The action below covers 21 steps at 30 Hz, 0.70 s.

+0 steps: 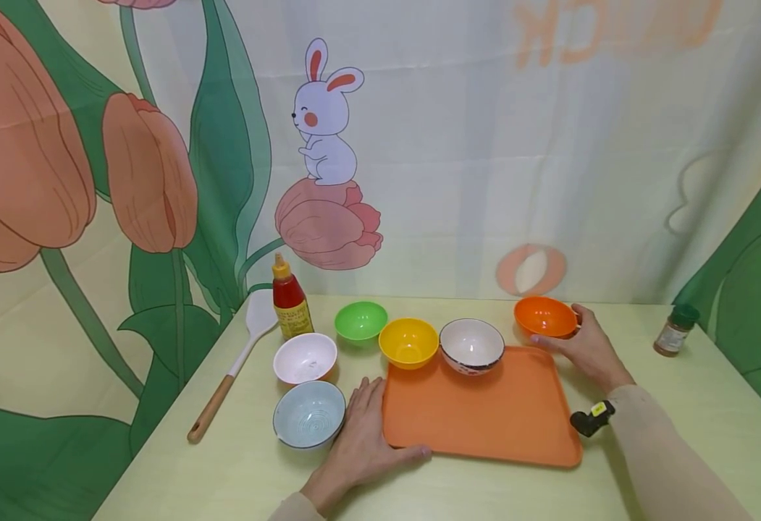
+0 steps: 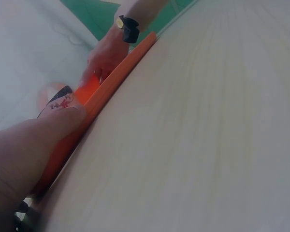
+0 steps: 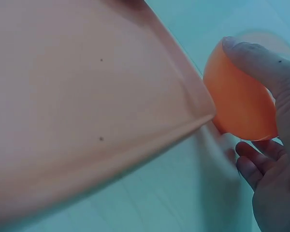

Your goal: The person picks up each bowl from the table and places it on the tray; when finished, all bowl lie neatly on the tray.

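Note:
Behind the far right corner of the orange tray (image 1: 491, 412) is an orange bowl (image 1: 545, 316). My right hand (image 1: 589, 349) grips its right side, the thumb at the near side and the fingers around the back. In the right wrist view the thumb lies on the orange bowl (image 3: 241, 99), fingertips below its edge. My left hand (image 1: 370, 434) rests at the tray's left edge, fingers extended and thumb along the front edge. Beside those fingers stands a light blue bowl (image 1: 309, 415). A yellow bowl (image 1: 409, 343) and a white dark-rimmed bowl (image 1: 472, 346) stand at the tray's far edge.
A white bowl (image 1: 305, 359), a green bowl (image 1: 361, 323) and a red sauce bottle (image 1: 292, 300) stand at the left. Left of them lies a wooden-handled spatula (image 1: 230, 376). A small green-capped jar (image 1: 676, 331) stands far right. A printed curtain (image 1: 445, 159) hangs behind the table.

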### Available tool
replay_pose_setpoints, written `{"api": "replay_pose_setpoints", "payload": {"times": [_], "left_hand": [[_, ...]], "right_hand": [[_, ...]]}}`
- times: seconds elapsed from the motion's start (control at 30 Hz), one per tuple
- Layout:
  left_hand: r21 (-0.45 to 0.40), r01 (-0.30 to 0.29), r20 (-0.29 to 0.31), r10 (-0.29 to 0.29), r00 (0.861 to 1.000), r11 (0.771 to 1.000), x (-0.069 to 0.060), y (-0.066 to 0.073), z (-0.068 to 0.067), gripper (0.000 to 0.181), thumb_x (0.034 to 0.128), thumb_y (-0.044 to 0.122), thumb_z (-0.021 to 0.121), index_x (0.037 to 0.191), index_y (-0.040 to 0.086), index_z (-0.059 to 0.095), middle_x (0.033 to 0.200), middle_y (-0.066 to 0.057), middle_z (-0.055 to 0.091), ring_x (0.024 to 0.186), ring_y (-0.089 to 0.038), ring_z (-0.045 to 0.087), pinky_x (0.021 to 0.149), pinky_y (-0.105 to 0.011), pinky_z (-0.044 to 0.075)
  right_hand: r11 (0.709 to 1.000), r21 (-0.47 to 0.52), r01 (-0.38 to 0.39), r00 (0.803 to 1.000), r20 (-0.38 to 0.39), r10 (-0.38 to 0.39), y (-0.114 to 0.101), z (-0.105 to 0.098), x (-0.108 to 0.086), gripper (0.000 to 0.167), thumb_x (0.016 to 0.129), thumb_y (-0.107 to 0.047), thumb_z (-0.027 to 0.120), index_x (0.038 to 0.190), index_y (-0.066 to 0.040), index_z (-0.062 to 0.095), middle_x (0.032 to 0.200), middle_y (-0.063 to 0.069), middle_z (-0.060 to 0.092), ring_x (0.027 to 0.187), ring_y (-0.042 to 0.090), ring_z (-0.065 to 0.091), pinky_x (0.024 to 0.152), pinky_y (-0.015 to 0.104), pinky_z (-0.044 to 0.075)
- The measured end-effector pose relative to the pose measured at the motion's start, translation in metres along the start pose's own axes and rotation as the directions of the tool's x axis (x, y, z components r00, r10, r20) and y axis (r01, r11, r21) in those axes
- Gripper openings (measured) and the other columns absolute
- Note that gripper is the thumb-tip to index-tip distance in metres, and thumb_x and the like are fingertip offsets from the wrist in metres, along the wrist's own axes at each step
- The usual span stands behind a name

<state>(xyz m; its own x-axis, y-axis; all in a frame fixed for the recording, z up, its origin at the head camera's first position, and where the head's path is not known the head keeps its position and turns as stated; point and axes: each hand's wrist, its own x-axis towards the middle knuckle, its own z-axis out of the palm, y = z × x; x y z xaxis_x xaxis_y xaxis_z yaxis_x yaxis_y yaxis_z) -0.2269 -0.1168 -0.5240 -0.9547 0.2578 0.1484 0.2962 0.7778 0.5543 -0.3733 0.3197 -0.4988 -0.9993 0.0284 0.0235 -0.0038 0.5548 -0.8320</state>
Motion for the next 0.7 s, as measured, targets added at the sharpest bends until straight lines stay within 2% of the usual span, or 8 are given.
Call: {"api": "replay_pose_setpoints", "payload": {"times": [0.27, 0.7], "left_hand": [[0.002, 0.011, 0.001, -0.011, 1.0, 1.0, 0.0004, 0.0001, 0.0011, 0.136, 0.0771, 0.086, 0.082, 0.174, 0.005, 0.03, 0.177, -0.019, 0.036, 0.17, -0.043, 0.021, 0.14, -0.06, 0.014], [-0.001, 0.005, 0.001, -0.005, 1.0, 1.0, 0.0014, -0.0006, 0.001, 0.135, 0.0774, 0.086, 0.082, 0.174, 0.006, 0.03, 0.176, -0.02, 0.038, 0.169, -0.045, 0.022, 0.14, -0.06, 0.015]], "right_hand": [[1.0, 0.011, -0.001, 1.0, -0.015, 0.001, -0.0028, 0.0015, -0.0008, 0.131, 0.093, -0.057, 0.088, 0.173, 0.007, 0.007, 0.173, 0.04, 0.024, 0.153, 0.056, 0.039, 0.128, 0.072, 0.036], [0.999, 0.043, 0.031, 0.998, -0.048, -0.029, -0.0064, 0.0005, -0.0064, 0.126, 0.094, -0.058, 0.087, 0.172, 0.007, 0.012, 0.17, 0.038, 0.03, 0.149, 0.055, 0.044, 0.126, 0.072, 0.04]]}}
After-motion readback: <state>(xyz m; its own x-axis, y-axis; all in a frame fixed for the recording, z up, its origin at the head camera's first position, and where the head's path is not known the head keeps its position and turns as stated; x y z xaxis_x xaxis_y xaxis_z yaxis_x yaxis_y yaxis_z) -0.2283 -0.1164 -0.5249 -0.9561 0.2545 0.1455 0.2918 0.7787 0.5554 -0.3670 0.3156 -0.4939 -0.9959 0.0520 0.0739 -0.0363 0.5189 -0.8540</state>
